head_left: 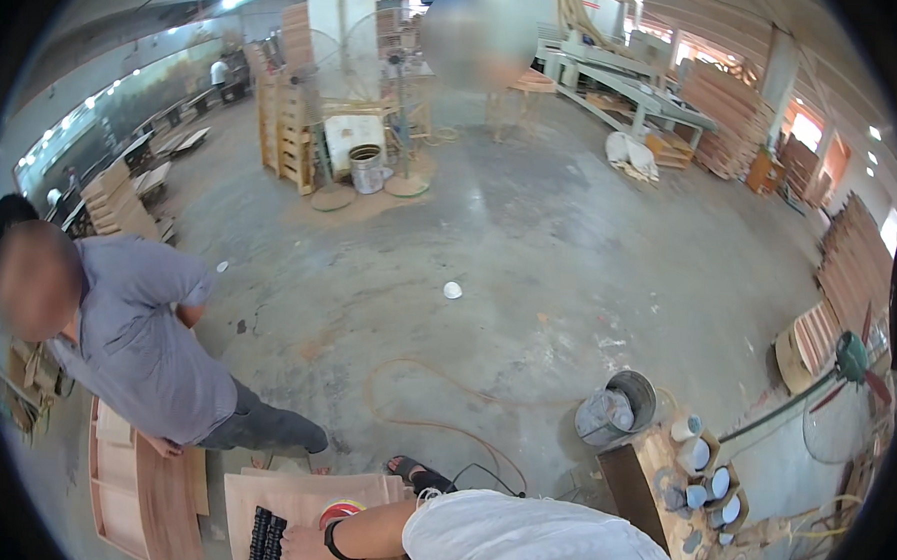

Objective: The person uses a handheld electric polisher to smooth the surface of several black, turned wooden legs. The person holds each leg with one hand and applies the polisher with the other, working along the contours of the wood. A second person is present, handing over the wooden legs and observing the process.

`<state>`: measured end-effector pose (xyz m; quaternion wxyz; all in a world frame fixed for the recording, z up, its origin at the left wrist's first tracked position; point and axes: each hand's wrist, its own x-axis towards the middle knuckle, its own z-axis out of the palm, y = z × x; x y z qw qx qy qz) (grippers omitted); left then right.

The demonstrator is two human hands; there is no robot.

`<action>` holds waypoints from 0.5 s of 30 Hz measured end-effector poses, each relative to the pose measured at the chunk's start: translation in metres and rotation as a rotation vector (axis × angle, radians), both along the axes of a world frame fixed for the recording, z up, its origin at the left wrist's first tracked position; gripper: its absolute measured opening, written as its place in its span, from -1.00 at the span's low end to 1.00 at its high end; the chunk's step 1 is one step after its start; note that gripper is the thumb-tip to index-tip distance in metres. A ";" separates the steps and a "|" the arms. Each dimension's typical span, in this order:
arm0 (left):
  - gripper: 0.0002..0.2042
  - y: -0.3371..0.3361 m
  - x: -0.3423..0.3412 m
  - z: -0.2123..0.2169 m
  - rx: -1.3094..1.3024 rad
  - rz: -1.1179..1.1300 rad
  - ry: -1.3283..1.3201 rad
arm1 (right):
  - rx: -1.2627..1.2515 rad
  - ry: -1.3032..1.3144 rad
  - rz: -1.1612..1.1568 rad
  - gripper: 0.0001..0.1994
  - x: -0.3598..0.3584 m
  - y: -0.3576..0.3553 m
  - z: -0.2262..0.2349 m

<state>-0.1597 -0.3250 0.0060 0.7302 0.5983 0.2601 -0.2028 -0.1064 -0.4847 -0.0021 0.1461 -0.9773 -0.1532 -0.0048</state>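
The person's left hand (309, 547), wearing a black wristband, rested with fingers curled on a black ridged rectangular piece (269, 542) lying on the pale wooden panel (259, 497) at the near left. A round red-and-yellow tin (341, 513) sat just beside it. The right hand was out of view.

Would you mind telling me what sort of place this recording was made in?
Most likely a woodworking factory: stacked wooden panels line the concrete floor, a long machine stands at the back, and curved wooden pieces lie beside a co-worker.
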 end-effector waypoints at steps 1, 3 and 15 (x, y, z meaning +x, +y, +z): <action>-0.91 -0.005 0.000 -0.001 0.000 -0.020 0.007 | 0.036 0.028 -0.024 -0.50 -0.001 0.000 -0.001; -0.91 -0.012 0.002 0.001 0.004 -0.058 0.013 | 0.114 -0.008 -0.059 -0.56 -0.006 -0.001 -0.004; -0.91 -0.022 0.009 0.005 0.008 -0.185 0.011 | 0.044 0.208 -0.021 -0.74 -0.008 -0.005 0.002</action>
